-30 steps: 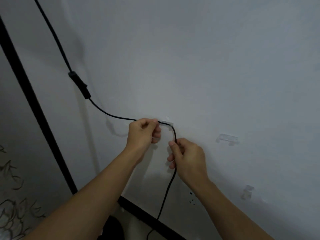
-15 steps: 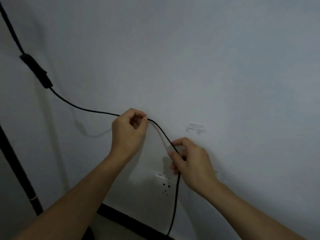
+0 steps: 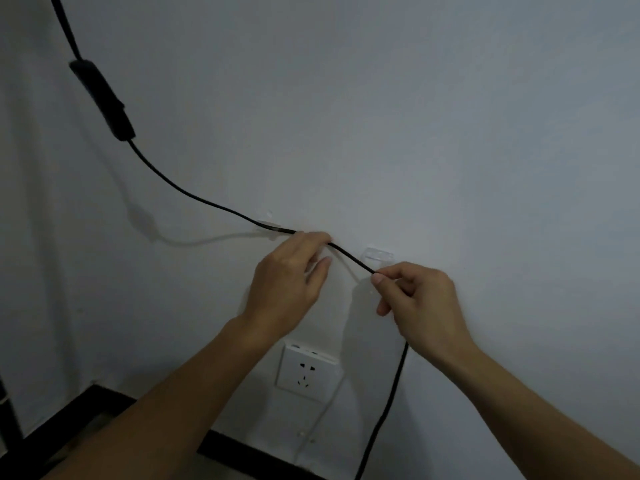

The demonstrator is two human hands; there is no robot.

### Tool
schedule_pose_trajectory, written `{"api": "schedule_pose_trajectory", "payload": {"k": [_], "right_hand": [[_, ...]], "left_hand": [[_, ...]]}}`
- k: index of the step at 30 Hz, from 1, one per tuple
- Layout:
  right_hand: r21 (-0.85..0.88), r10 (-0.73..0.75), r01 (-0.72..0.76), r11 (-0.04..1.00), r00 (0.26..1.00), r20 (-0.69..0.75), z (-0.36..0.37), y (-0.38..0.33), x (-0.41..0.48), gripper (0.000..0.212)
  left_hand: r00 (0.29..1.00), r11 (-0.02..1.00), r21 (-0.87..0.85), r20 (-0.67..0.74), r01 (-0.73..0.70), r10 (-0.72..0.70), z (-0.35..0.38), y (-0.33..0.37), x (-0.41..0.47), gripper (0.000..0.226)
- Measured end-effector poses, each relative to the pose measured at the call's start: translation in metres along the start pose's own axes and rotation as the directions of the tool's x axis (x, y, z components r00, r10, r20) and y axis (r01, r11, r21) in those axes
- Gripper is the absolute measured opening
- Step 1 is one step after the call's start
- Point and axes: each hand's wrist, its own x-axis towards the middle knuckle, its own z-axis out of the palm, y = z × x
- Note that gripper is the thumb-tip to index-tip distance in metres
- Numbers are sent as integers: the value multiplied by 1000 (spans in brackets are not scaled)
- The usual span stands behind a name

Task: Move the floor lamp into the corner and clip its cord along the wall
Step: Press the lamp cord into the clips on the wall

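A thin black lamp cord (image 3: pixel 194 195) runs down the pale wall from an inline switch (image 3: pixel 104 102) at the upper left. It passes through a clear clip (image 3: pixel 268 229) stuck to the wall. Just right of that clip my left hand (image 3: pixel 287 289) pinches the cord against the wall. My right hand (image 3: pixel 415 303) pinches the cord farther along, directly below a second clear clip (image 3: pixel 378 254) that holds nothing. Between my hands the cord is stretched taut. Below my right hand it hangs toward the floor. The lamp itself is out of view.
A white wall socket (image 3: pixel 306 372) sits below my hands, with a thin white wire hanging under it. A black skirting board (image 3: pixel 242 452) runs along the wall's foot. A dark vertical edge (image 3: pixel 5 410) shows at the far left.
The view has shifted right. The cord now sits in the first clip, and both hands have slid along it toward the second clip, my right hand rising to just under it.
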Motion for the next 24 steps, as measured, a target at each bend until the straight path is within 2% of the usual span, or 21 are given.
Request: {"api": "schedule_pose_trajectory", "payload": {"k": [5, 13, 19, 24], "right_hand": [[-75, 46, -45, 996, 999, 3, -5, -8, 10, 20], [-202, 44, -53, 978, 998, -50, -13, -24, 18, 27], [-224, 103, -113, 968, 993, -54, -18, -22, 26, 30], [-173, 67, -79, 982, 995, -72, -18, -27, 30, 26]], "left_hand": [[1000, 1000, -24, 5, 10, -10, 5, 3, 12, 24], [999, 997, 76, 26, -21, 19, 18, 12, 14, 21], [999, 993, 117, 33, -6, 2, 22, 17, 14, 22], [1000, 990, 143, 7, -17, 16, 22, 17, 15, 22]]}}
